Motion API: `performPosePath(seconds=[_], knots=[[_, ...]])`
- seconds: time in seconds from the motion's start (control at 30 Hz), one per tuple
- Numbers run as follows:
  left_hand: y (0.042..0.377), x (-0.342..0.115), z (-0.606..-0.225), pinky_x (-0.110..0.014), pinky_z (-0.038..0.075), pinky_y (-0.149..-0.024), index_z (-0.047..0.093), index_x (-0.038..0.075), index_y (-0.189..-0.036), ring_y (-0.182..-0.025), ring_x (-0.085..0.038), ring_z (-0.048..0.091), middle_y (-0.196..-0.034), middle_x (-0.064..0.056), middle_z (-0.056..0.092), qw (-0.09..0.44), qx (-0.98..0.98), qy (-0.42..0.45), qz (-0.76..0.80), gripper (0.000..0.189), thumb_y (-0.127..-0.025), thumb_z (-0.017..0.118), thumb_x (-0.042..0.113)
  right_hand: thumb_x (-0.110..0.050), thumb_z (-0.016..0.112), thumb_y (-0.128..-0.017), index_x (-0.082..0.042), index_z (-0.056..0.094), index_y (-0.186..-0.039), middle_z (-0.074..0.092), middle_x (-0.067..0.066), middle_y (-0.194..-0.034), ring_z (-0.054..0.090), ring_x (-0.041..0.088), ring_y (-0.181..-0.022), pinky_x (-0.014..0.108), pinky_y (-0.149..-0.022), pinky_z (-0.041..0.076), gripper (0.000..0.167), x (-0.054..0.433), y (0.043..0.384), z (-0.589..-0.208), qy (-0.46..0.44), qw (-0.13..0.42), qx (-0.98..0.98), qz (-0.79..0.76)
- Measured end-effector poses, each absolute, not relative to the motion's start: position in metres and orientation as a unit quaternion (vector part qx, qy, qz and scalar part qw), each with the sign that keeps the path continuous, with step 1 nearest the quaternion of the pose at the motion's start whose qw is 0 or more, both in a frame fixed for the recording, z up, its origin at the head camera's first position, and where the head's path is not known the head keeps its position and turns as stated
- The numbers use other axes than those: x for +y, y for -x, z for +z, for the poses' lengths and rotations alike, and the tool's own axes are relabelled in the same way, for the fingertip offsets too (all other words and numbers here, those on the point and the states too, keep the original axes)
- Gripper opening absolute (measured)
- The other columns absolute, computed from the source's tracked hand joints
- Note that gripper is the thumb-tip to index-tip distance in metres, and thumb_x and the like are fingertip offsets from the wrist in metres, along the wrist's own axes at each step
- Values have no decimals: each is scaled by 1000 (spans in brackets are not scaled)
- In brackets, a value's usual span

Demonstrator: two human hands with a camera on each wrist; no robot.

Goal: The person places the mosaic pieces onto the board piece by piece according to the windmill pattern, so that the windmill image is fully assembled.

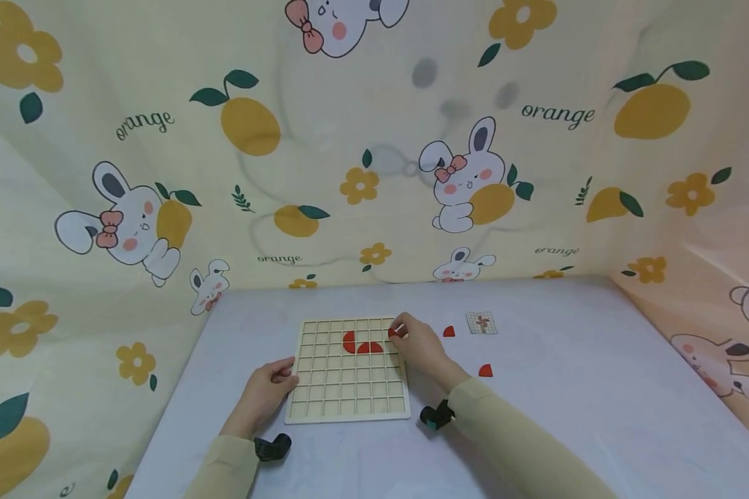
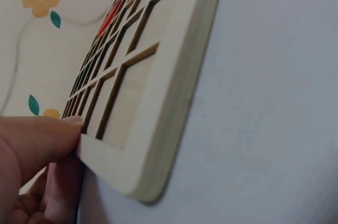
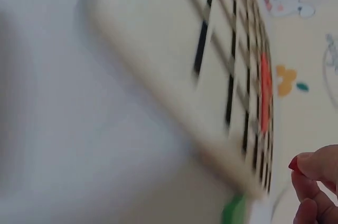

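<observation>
A cream square grid board [image 1: 347,421] lies on the table, with several red quarter-circle pieces [image 1: 369,348] set in its upper middle cells. My left hand [image 1: 266,394] holds the board's left edge, its thumb [image 2: 58,134] over the rim and the other fingers curled at the side. Over the upper right edge of the board, my right hand [image 1: 421,348] pinches a red piece [image 3: 293,164] between thumb and fingertip. Most of that piece is covered by the fingers. In the right wrist view the board looks blurred.
To the right of the board lie two loose red quarter-circle pieces, one [image 1: 449,332] farther back and one [image 1: 486,371] nearer. A small card with a grid pattern [image 1: 482,323] lies at the back right. A printed cloth backdrop [image 1: 324,152] rises behind the white tabletop [image 1: 555,388].
</observation>
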State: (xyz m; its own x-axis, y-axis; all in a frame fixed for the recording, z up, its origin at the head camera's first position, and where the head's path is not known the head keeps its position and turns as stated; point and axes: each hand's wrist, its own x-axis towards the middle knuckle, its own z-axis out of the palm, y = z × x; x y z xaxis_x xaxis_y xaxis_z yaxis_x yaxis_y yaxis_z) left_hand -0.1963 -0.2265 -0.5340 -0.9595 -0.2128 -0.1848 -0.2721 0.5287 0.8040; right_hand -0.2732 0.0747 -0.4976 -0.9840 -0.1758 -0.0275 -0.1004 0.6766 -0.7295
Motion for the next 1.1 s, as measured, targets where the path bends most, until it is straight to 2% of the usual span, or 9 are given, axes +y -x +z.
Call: performPosePath(seconds=[0.13, 0.33, 0.53, 0.73, 1.1], knots=[[196, -226, -532, -34, 44, -78, 56, 7, -135, -94, -21, 51, -109, -7, 56, 35, 872, 137, 468, 48, -89, 68, 13, -19, 67, -92, -18, 60, -107, 59, 0, -91, 55, 18, -75, 29, -60, 47, 17, 53, 266, -495, 97, 70, 901, -418], [196, -226, -532, -33, 44, -77, 57, 9, -135, -93, -21, 51, -108, -7, 56, 37, 871, 141, 469, 48, -89, 69, 14, -18, 67, -92, -15, 63, -107, 57, -2, -81, 51, 14, -68, 28, -57, 43, 16, 13, 253, -500, 161, 71, 885, -431], [196, -227, -535, -33, 44, -76, 56, 10, -136, -93, -20, 51, -108, -6, 56, 45, 868, 141, 474, 49, -89, 69, 16, -22, 69, -90, -20, 62, -99, 57, -6, -79, 51, 12, -67, 29, -58, 43, 12, -17, 248, -511, 154, 89, 884, -433], [197, -226, -537, -32, 45, -76, 56, 10, -136, -93, -20, 51, -108, -6, 56, 45, 866, 139, 478, 49, -89, 69, 16, -23, 69, -91, -21, 64, -96, 56, -7, -78, 52, 13, -67, 29, -60, 43, 8, -25, 244, -515, 148, 83, 898, -405], [197, -230, -536, -32, 45, -75, 58, 9, -135, -92, -20, 51, -107, -6, 56, 38, 867, 131, 480, 48, -89, 69, 15, -22, 71, -89, -16, 69, -100, 56, -5, -87, 52, 12, -72, 28, -65, 45, 12, -29, 244, -515, 144, 59, 910, -384]])
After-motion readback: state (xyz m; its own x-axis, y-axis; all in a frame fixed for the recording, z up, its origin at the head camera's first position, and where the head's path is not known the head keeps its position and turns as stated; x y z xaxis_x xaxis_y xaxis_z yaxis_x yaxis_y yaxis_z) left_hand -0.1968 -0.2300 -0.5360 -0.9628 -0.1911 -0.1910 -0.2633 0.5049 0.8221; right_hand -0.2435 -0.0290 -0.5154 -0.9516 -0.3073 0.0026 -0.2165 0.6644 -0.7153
